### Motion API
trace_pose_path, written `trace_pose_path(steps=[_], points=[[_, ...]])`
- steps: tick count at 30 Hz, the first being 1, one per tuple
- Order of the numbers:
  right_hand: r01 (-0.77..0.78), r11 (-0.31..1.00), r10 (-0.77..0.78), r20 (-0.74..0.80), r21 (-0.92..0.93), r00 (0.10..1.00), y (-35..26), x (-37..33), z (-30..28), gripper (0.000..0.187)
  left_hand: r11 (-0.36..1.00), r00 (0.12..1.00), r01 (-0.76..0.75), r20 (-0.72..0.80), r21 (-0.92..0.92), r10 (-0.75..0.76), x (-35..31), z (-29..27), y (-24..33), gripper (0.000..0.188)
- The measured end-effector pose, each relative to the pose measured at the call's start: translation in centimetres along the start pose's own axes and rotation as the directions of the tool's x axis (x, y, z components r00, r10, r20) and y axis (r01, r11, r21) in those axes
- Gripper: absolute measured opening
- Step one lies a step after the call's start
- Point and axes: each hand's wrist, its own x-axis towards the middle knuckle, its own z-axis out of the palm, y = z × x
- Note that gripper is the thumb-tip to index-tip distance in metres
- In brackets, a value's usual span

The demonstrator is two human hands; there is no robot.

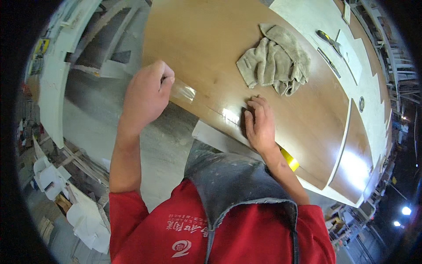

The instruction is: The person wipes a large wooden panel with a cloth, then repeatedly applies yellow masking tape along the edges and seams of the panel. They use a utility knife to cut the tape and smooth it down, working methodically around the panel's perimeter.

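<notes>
A large brown glossy board (206, 39) lies in front of me. My left hand (147, 94) is closed in a pinch at the board's near left edge. From its fingers a clear shiny strip of tape (184, 91) runs to the right along that edge. My right hand (261, 125) rests on the board near its front edge, holding nothing that shows, with thumb and fingers apart. Partly hidden by the right forearm is a bright yellow curved thing (289, 159), which looks like a tape roll. A crumpled grey-beige cloth (277, 61) lies beyond the right hand.
On a white surface at the right lie a scraper with a dark handle (329, 39), a thin dark bar (329, 62) and a small dark ring (361, 104). White framed panels (55, 97) stand at the left. Another brown panel (351, 163) adjoins on the right.
</notes>
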Motion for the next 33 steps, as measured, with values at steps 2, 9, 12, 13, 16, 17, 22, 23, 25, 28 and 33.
trace_pose_path(steps=[2, 9, 12, 13, 16, 17, 22, 23, 25, 28, 33], points=[[-0.032, 0.999, 0.031, -0.088, -0.015, 0.996, 0.4, 0.7, 0.5, 0.03, 0.999, 1.0, 0.023, -0.002, -0.024, -0.023, 0.6, -0.6, 1.3, 0.007], [-0.218, 0.971, 0.183, -0.281, -0.097, 0.942, -1.8, 0.5, 2.6, 0.027, 0.986, 0.992, 0.015, 0.127, -0.165, 0.006, 1.6, -3.9, 1.7, 0.007], [-0.342, 0.93, 0.274, -0.367, -0.133, 0.889, -1.7, -0.1, 3.0, 0.025, 0.948, 0.974, 0.03, 0.223, -0.316, 0.043, 2.7, -5.0, 0.4, 0.009], [-0.386, 0.913, 0.309, -0.393, -0.134, 0.866, -1.9, -0.1, 3.4, 0.023, 0.914, 0.968, 0.069, 0.248, -0.399, 0.036, 2.7, -5.1, -0.6, 0.01], [-0.519, 0.829, 0.363, -0.505, -0.21, 0.783, -3.5, 0.0, 5.2, 0.02, 0.799, 0.931, 0.211, 0.364, -0.563, 0.011, 2.9, -4.4, -4.5, 0.01], [-0.565, 0.801, 0.387, -0.548, -0.2, 0.742, -4.2, 0.1, 5.3, 0.019, 0.778, 0.91, 0.258, 0.414, -0.573, 0.003, 3.0, -3.9, -5.4, 0.01], [-0.692, 0.691, 0.443, -0.635, -0.207, 0.633, -5.0, 1.1, 7.4, 0.019, 0.633, 0.843, 0.46, 0.531, -0.622, -0.091, 3.7, -1.5, -9.3, 0.012], [-0.7, 0.678, 0.431, -0.651, -0.222, 0.624, -4.9, 1.5, 7.9, 0.019, 0.612, 0.82, 0.489, 0.566, -0.622, -0.079, 3.8, -1.1, -10.7, 0.015], [-0.714, 0.647, 0.406, -0.671, -0.269, 0.621, -5.2, 1.6, 8.5, 0.021, 0.616, 0.801, 0.507, 0.594, -0.604, -0.076, 3.8, -0.5, -12.0, 0.018], [-0.761, 0.595, 0.432, -0.695, -0.258, 0.574, -5.7, 2.6, 9.7, 0.022, 0.612, 0.794, 0.523, 0.6, -0.593, -0.098, 3.7, 0.7, -13.6, 0.026], [-0.777, 0.567, 0.427, -0.708, -0.274, 0.562, -6.4, 4.0, 11.0, 0.023, 0.676, 0.789, 0.523, 0.596, -0.52, -0.152, 4.5, 0.5, -13.4, 0.042]])
